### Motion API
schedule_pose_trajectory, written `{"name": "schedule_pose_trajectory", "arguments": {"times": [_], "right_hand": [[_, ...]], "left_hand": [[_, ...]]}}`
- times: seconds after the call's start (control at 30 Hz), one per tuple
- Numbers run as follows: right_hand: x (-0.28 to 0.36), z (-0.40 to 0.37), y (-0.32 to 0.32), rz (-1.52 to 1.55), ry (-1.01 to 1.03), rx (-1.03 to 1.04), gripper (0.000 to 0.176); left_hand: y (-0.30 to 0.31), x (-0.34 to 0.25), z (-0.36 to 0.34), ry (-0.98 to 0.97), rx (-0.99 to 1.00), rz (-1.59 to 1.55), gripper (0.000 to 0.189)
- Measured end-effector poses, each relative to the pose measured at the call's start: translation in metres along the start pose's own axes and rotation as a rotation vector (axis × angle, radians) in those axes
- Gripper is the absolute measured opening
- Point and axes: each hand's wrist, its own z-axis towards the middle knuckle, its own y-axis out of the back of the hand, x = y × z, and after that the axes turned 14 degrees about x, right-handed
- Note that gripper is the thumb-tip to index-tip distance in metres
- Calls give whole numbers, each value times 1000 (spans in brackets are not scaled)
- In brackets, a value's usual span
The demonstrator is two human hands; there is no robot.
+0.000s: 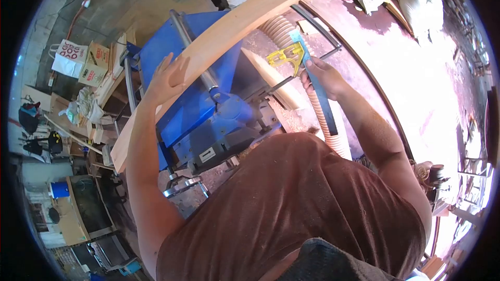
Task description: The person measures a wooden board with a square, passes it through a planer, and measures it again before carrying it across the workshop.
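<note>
Two hands are shown at work over a blue machine (195,106). The left hand (169,77) is laid open and flat, fingers spread, on a long pale board (245,21), which is rested slantwise across the top of the machine. The right hand (325,78) is clenched around the blue blade of a combination square (286,56), whose yellow head is held just beside the board's near edge. A ribbed hose (328,125) is seen beneath the right forearm, and a shorter wooden piece (273,80) is set beside the square.
</note>
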Motion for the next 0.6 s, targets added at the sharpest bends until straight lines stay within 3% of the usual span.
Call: {"name": "schedule_pose_trajectory", "arguments": {"times": [0.1,0.33,0.4,0.47,0.53,0.57,0.6], "right_hand": [[8,-23,13,-124,109,173,31],[39,-46,-1,-315,118,270,33],[50,-51,-6,-469,110,294,34],[60,-54,-13,-516,97,312,35],[68,-56,-22,-567,84,339,37],[70,-57,-27,-592,94,333,37],[73,-58,-32,-618,105,327,38]], "left_hand": [[-2,-24,9,12,-87,69,70],[-10,-67,26,14,-221,118,53],[2,-112,28,-236,-284,-306,43],[9,-162,26,-189,-53,-768,36],[6,-206,29,-401,37,-959,39],[11,-225,28,-391,32,-964,39],[19,-242,28,-294,155,-870,37]]}}
